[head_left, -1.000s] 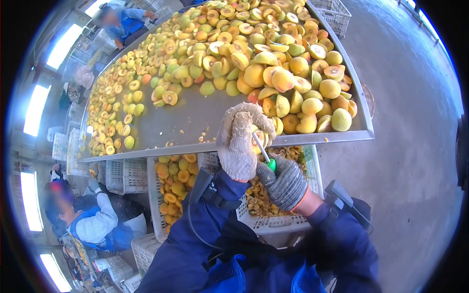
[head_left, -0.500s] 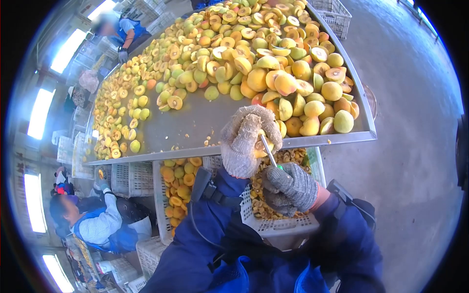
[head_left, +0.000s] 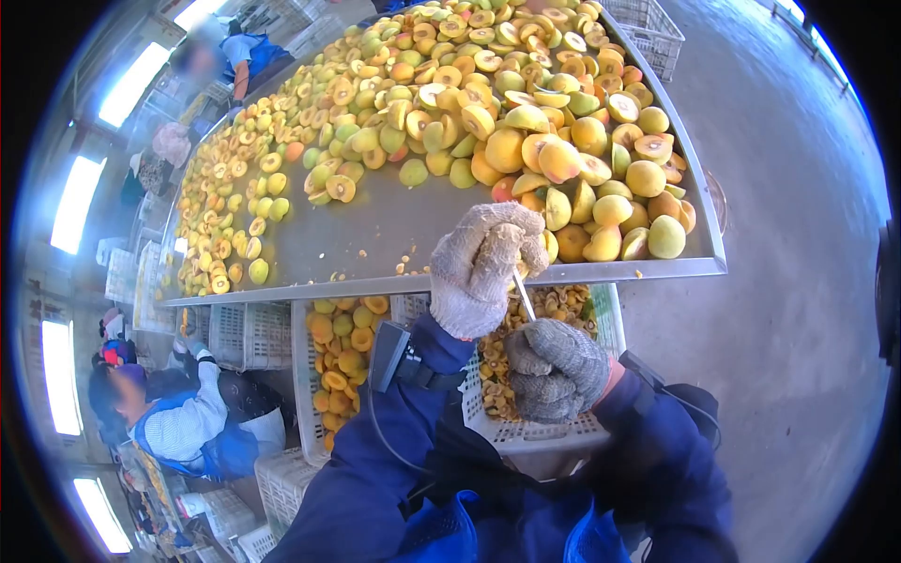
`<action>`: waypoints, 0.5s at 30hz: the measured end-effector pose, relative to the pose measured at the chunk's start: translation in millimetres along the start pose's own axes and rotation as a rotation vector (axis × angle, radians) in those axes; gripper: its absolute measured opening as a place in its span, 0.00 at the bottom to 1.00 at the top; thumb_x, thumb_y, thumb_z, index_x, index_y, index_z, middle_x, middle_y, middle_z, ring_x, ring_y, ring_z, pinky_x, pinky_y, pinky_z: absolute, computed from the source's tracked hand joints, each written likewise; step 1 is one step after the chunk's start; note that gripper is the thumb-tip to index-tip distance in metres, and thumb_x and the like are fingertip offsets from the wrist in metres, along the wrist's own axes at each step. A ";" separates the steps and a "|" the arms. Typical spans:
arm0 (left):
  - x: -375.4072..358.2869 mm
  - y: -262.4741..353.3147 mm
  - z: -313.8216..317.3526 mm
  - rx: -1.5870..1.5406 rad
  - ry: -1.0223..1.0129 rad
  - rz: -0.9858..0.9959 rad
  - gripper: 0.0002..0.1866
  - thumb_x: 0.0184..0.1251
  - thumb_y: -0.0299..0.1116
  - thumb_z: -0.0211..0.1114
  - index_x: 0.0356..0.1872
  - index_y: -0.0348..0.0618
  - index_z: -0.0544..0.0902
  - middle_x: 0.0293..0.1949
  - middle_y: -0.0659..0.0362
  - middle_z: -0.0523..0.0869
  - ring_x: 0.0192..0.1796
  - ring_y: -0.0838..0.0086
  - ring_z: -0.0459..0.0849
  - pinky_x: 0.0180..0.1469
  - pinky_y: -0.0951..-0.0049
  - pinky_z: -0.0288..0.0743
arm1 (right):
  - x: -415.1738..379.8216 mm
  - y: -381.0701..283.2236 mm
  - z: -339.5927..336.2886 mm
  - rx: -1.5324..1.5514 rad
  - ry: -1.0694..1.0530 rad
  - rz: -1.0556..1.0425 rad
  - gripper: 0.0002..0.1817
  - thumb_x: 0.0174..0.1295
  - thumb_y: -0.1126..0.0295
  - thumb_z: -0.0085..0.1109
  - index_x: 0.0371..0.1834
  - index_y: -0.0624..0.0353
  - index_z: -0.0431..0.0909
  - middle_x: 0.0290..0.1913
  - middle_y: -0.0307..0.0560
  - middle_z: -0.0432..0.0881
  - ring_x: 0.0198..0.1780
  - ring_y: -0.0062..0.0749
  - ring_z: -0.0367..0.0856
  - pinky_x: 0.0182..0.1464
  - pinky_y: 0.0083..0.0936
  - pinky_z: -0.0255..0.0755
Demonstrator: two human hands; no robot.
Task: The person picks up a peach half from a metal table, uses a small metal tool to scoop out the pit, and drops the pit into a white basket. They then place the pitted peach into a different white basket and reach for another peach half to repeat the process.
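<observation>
Peach half, yellow-orange and mostly hidden (head_left: pixel 502 251), is seen clamped inside the left hand in a beige knitted glove (head_left: pixel 481 267), just below centre frame, right at the near rim of the long grey metal sorting table (head_left: pixel 375 230). Fingers are curled tightly round the fruit, so only a sliver of flesh shows between them. Just beneath, the right hand in a grey speckled knitted glove (head_left: pixel 556 368) is closed in a fist round the slim silver metal pitting tool (head_left: pixel 523 296); the handle is buried in the glove and cannot be made out. The shaft is angled up and left, and its tip is met by the fruit at the underside of the left palm.

Below both hands, a white plastic slotted crate of brownish pits and scraps (head_left: pixel 526 427) is seen, and just left of it a second white slotted crate of halved yellow fruit (head_left: pixel 343 366). Across the upper frame the table is heaped with whole and halved peaches (head_left: pixel 563 159), smooth-skinned, yellow to orange, some with dark stone hollows. Dark blue sleeves are worn on both arms. At lower left, a co-worker in a blue apron (head_left: pixel 188 427) is seen; another is at upper left (head_left: pixel 239 52).
</observation>
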State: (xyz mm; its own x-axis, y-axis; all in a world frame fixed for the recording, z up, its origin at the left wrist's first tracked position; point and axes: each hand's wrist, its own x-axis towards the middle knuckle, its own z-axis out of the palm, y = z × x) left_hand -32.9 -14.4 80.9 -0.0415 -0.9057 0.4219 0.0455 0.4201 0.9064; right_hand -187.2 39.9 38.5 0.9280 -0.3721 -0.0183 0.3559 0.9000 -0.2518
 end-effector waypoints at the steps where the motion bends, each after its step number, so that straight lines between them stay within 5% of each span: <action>1: -3.4 0.4 1.4 0.002 0.002 -0.001 0.14 0.79 0.38 0.55 0.49 0.37 0.80 0.31 0.53 0.85 0.28 0.70 0.84 0.32 0.71 0.79 | 0.5 1.2 0.8 0.040 -0.054 0.010 0.25 0.72 0.44 0.54 0.26 0.51 0.68 0.14 0.33 0.62 0.13 0.21 0.60 0.17 0.21 0.53; 3: -4.9 1.5 4.4 -0.613 0.073 -0.362 0.14 0.77 0.38 0.58 0.51 0.37 0.79 0.36 0.50 0.86 0.29 0.65 0.85 0.30 0.68 0.80 | -0.9 -5.0 6.4 -0.058 -0.013 -0.002 0.26 0.71 0.43 0.55 0.25 0.51 0.67 0.15 0.33 0.63 0.14 0.21 0.60 0.17 0.20 0.54; 5: -5.9 -2.2 5.5 -0.759 0.072 -0.471 0.16 0.76 0.41 0.57 0.51 0.37 0.79 0.36 0.48 0.85 0.30 0.62 0.85 0.27 0.67 0.79 | -3.2 -7.4 6.5 -0.157 0.031 -0.014 0.27 0.69 0.41 0.56 0.23 0.51 0.67 0.15 0.34 0.63 0.15 0.21 0.61 0.17 0.20 0.54; 7: -5.7 -6.4 6.7 -0.946 0.058 -0.594 0.19 0.78 0.44 0.54 0.51 0.37 0.79 0.35 0.47 0.85 0.29 0.62 0.84 0.27 0.68 0.78 | -3.6 -8.3 2.2 -0.609 0.208 -0.064 0.24 0.68 0.45 0.61 0.26 0.54 0.72 0.16 0.34 0.68 0.18 0.20 0.66 0.20 0.20 0.60; 11: -2.3 -7.8 -5.3 -0.752 0.056 -0.604 0.23 0.77 0.53 0.50 0.51 0.43 0.80 0.30 0.51 0.85 0.25 0.62 0.82 0.23 0.70 0.72 | -17.8 -17.4 10.8 -1.154 0.274 0.040 0.19 0.69 0.53 0.60 0.30 0.58 0.81 0.20 0.38 0.78 0.22 0.20 0.76 0.26 0.25 0.70; 12: 0.1 -6.7 -9.2 -0.758 0.047 -0.595 0.24 0.77 0.52 0.48 0.51 0.41 0.80 0.31 0.51 0.85 0.26 0.62 0.83 0.24 0.70 0.72 | -20.5 -21.1 13.9 -1.294 0.280 0.078 0.19 0.66 0.52 0.63 0.33 0.60 0.83 0.22 0.46 0.81 0.25 0.33 0.80 0.32 0.33 0.74; 13: 0.6 -4.9 -12.6 -0.757 0.052 -0.589 0.24 0.77 0.52 0.48 0.51 0.41 0.80 0.31 0.51 0.85 0.26 0.62 0.83 0.24 0.70 0.72 | -20.8 -21.5 9.7 -1.298 0.274 0.081 0.19 0.66 0.52 0.63 0.33 0.60 0.83 0.22 0.46 0.81 0.25 0.33 0.80 0.32 0.33 0.74; 15: 2.3 0.1 -20.0 -0.597 0.059 -0.556 0.22 0.76 0.49 0.50 0.51 0.40 0.80 0.31 0.51 0.86 0.26 0.64 0.83 0.25 0.72 0.73 | -21.4 -16.8 -5.3 -1.830 0.349 0.394 0.23 0.65 0.48 0.61 0.35 0.61 0.84 0.27 0.56 0.84 0.31 0.51 0.83 0.39 0.43 0.76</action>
State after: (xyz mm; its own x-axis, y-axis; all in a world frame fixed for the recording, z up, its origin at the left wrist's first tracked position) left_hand -13.0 -17.6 81.5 -0.1624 -0.9813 -0.1031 0.5582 -0.1775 0.8105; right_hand -213.6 31.5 37.9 0.7720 -0.4685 -0.4296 -0.5937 -0.2898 -0.7507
